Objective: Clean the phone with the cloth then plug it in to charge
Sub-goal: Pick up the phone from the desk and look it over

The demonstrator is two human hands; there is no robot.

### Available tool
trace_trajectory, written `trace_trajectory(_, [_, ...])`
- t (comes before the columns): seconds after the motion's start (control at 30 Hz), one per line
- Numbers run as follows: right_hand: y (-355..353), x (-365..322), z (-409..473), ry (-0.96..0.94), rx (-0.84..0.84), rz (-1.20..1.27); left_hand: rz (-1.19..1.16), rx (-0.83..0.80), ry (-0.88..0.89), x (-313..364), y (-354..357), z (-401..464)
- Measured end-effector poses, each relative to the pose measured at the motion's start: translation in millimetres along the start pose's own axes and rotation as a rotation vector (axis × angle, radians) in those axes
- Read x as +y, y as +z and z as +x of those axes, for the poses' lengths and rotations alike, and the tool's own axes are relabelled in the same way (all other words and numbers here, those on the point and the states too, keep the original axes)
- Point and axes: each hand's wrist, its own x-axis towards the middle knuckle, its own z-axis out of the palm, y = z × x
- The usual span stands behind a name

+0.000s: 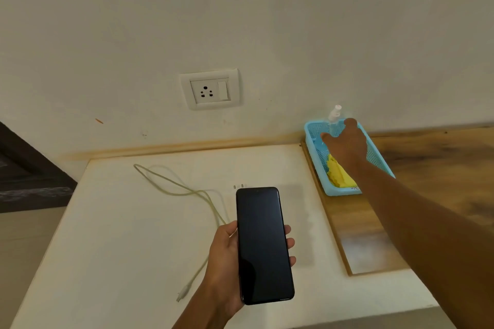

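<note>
My left hand (pixel 226 256) grips a black phone (pixel 263 244) with its dark screen facing up, held above the white table (pixel 128 235). My right hand (pixel 347 141) reaches into a blue basket (pixel 311 139) at the back right, its fingers spread around a clear spray bottle (pixel 334 116) with a white nozzle; whether they grip the bottle is unclear. A yellow cloth (pixel 338 175) lies in the basket, just under my right wrist. A white charging cable (pixel 187 192) lies looped on the table, its plug end (pixel 183 294) near the front. The white charger block (pixel 239 192) is partly hidden behind the phone.
A white wall socket with a switch (pixel 209 89) sits on the wall above the table. The basket stands on a wooden counter (pixel 441 168) adjoining the table on the right. A dark piece of furniture (pixel 29 173) is at the far left.
</note>
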Motion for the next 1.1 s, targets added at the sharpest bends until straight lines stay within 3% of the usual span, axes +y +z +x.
trace_trajectory(0.43, [36.9, 4.4, 36.4, -0.014, 0.064, 0.001, 0.038, 0.015, 0.032, 7.6, -12.0, 12.0])
trace_trajectory(0.7, [-12.5, -32.3, 4.5, -0.116, 0.259, 0.215, 0.067, -0.010, 0.093, 9.1, -8.5, 7.3])
trace_trajectory(0.93, [-89.2, -65.8, -97.9, -0.359, -0.010, 0.386, 0.010, -0.011, 0.105, 4.2, 3.1, -3.7])
trace_trajectory(1.1, [-105.7, -65.6, -176.2, -0.369, -0.231, 0.345, 0.014, -0.037, 0.126, 1.3, 13.9, -16.9])
